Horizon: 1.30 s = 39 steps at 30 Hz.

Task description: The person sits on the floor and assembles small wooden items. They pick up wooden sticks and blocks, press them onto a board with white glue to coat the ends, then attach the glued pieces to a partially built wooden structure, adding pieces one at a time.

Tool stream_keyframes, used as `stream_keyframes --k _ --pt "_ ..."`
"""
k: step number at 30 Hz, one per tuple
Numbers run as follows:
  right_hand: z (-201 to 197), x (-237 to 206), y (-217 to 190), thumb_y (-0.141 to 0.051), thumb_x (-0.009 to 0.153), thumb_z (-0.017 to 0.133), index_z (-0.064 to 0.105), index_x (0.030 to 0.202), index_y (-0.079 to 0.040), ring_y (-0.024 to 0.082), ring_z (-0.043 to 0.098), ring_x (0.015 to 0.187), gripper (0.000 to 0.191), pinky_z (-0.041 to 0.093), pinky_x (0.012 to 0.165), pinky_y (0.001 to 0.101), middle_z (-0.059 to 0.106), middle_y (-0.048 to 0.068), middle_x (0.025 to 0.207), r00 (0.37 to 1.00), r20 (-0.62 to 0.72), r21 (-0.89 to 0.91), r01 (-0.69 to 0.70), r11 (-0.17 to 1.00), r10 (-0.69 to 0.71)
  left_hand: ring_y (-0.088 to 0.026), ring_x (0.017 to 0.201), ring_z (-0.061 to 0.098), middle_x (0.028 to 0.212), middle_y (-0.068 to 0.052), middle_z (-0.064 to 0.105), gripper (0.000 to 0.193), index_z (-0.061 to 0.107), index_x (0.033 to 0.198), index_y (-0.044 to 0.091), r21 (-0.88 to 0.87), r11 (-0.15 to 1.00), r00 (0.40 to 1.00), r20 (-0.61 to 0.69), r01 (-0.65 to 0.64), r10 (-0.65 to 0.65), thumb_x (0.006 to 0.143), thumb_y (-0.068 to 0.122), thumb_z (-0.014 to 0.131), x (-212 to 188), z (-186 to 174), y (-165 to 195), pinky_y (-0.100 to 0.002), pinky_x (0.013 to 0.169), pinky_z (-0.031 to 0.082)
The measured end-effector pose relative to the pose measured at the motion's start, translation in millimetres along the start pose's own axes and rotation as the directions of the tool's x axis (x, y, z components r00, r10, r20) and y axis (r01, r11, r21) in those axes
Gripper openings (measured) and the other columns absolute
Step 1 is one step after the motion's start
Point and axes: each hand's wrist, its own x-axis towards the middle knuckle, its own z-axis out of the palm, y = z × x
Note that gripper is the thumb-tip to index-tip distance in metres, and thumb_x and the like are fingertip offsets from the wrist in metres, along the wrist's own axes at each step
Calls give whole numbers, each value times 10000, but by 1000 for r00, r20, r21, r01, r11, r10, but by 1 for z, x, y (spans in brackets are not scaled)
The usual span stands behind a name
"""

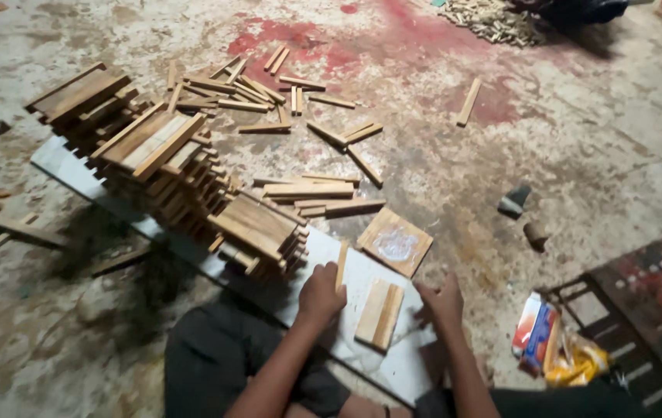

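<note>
A thin wooden strip (341,265) stands on edge, pinched in the left hand (321,296), whose fingers are curled closed around its lower end, over the long white board (75,169). Just right of it, two short wooden slats (380,313) lie side by side flat on the same board, between the two hands. The right hand (442,302) rests at the board's near right edge with its fingers spread and bent down, holding nothing, fingertips close to the slats; whether they touch is not clear. Beyond the slats a square wooden tile (395,242) smeared with white glue lies on the floor, touching the board's edge. Further left on the board rise crisscrossed stacks of slats (168,166). Loose wooden strips (269,97) are scattered over the stained concrete floor (578,139) behind. At the right, colourful plastic packets (551,344) lie beside a dark mat (656,310).
</note>
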Motion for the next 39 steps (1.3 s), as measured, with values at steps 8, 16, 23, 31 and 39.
stream_keyframes --k 8,16,23,31,39 --pt "43 56 -16 -299 812 756 711 1256 -114 252 709 677 483 559 681 388 716 126 747 908 -111 -405 330 853 -404 -390 952 655 1098 -170 585 492 563 1210 90 -2 994 992 -64 109 -108 815 292 775 38 21 -25 -508 762 555" --pt "150 192 -104 -243 853 691 709 1179 -106 346 721 856 354 573 765 465 740 157 962 666 240 -429 725 538 -706 -391 947 619 1035 -179 568 489 607 1188 39 -38 997 980 -189 -68 60 769 222 778 90 35 -42 -469 709 549" --pt "260 311 -208 -151 721 714 437 1529 -157 457 506 1282 854 441 944 571 624 192 1346 570 525 -625 763 168 -632 -259 748 648 872 -84 579 291 688 1051 106 10 947 890 -339 -320 305 771 163 744 148 69 -79 -401 624 577" --pt "286 343 -210 -279 911 694 478 1484 -198 370 587 1273 618 417 998 616 670 121 1355 620 585 -752 655 -65 -523 -220 470 644 705 -70 617 112 668 836 152 -234 964 935 -353 -123 34 888 185 762 157 76 -85 -387 406 515" --pt "218 280 -214 -371 834 784 414 1490 -60 463 621 1094 815 511 904 517 635 302 1224 727 468 -700 652 290 -503 -404 762 717 810 -197 719 71 676 1052 108 -508 861 998 -59 -31 1 1011 141 629 133 29 -68 -528 615 539"
